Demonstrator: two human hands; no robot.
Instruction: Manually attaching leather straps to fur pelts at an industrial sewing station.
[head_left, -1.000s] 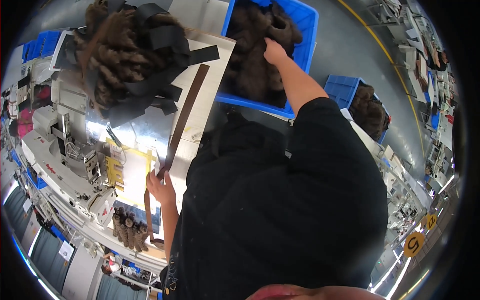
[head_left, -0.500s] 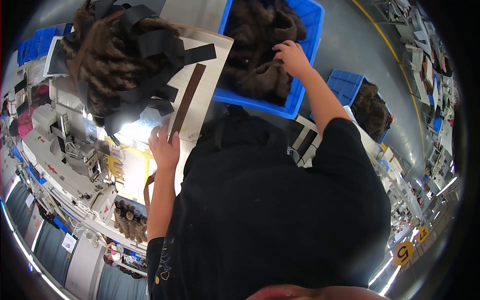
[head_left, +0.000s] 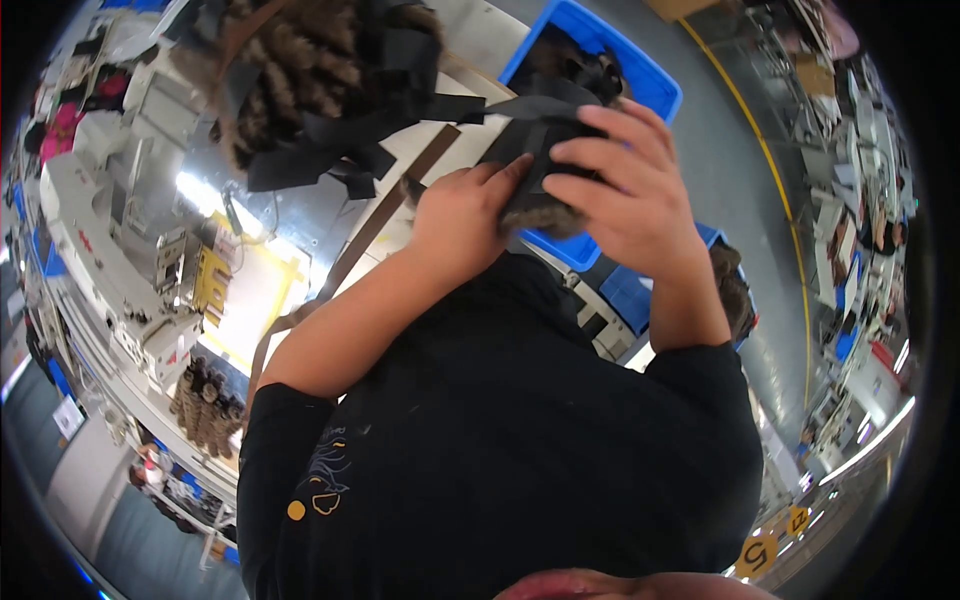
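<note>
A brown fur piece (head_left: pixel 545 216) with black fabric backing (head_left: pixel 530 143) is up in front of my chest, at the table's right edge. My left hand (head_left: pixel 462 215) grips its near left side, the thumb lying across the black backing. On the right side, my right hand (head_left: pixel 632 185) holds the piece with curved fingers; part of its grip is hidden. A large heap of brown fur with black strips (head_left: pixel 310 70) lies on the table to the left. A long brown strip (head_left: pixel 372 222) runs along the table beside my left forearm.
A blue bin (head_left: pixel 655 98) with dark fur stands beyond my right hand. Another blue bin (head_left: pixel 628 298) sits lower right, with brown fur (head_left: pixel 735 292) beside my right forearm. At left is a white sewing machine (head_left: pixel 95 245) with a bright lit work surface; small fur bundles (head_left: pixel 207 408) lie nearby.
My right hand has come back from the blue bin with the fur piece. My left hand has left the brown strip, moved right and taken hold of the piece.
</note>
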